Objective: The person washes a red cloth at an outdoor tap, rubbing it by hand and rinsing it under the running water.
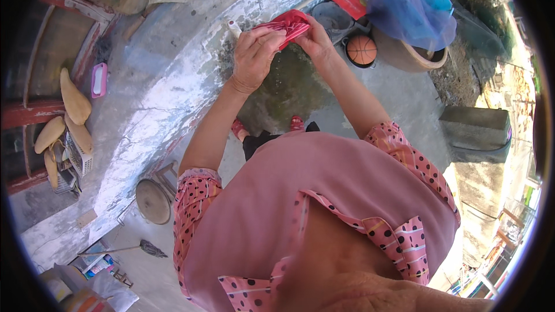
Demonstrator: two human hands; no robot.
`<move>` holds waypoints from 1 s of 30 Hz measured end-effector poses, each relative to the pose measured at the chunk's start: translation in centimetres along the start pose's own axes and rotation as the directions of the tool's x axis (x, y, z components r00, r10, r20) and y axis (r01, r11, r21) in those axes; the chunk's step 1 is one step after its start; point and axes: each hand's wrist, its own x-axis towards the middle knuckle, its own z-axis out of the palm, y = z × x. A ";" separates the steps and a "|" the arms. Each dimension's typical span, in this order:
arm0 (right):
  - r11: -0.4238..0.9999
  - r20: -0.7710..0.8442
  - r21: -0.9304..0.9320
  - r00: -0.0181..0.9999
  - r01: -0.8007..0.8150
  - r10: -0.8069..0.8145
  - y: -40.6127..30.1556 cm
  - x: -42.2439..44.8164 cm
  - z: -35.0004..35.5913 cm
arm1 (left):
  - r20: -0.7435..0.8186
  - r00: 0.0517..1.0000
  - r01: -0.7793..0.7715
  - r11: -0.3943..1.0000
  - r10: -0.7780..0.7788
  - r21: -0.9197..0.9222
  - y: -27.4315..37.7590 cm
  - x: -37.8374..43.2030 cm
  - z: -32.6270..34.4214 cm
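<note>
Both my hands are raised in front of me at chest height, holding one red piece of fabric (292,28) with thin white stripes. My left hand (258,56) has its fingers bent over the near left part of it. My right hand (316,39) grips the right end, where the material is bunched and folded. Small drops show in the air below, above a dark wet patch (288,80) on the concrete ground. Just beyond my left hand, a white pipe end (234,28) sticks out by the wall.
A basketball (361,50) sits in a black pot beside a grey basin (333,16) and a large earthen vat (407,54) under blue-purple mesh (412,8). Along the left ledge are a pink soap dish (99,80) and dried gourds (74,97). A round stool (153,201) stands lower left.
</note>
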 end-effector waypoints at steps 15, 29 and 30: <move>0.978 0.215 -0.145 0.960 -0.150 0.179 0.1 -4.7 7.6 | 0.825 0.430 0.253 -0.829 -0.366 -0.500 -3.1 -5.4 3.9; 0.981 0.289 -0.170 0.956 0.089 -0.037 -3.3 -4.0 5.7 | 0.666 0.541 0.592 -0.329 -0.514 -0.735 -4.9 -2.0 -3.2; 0.985 0.280 -0.149 0.959 0.090 -0.046 -3.1 -4.4 6.0 | 0.702 0.554 0.554 -0.432 -0.446 -0.712 -4.6 -2.4 -3.3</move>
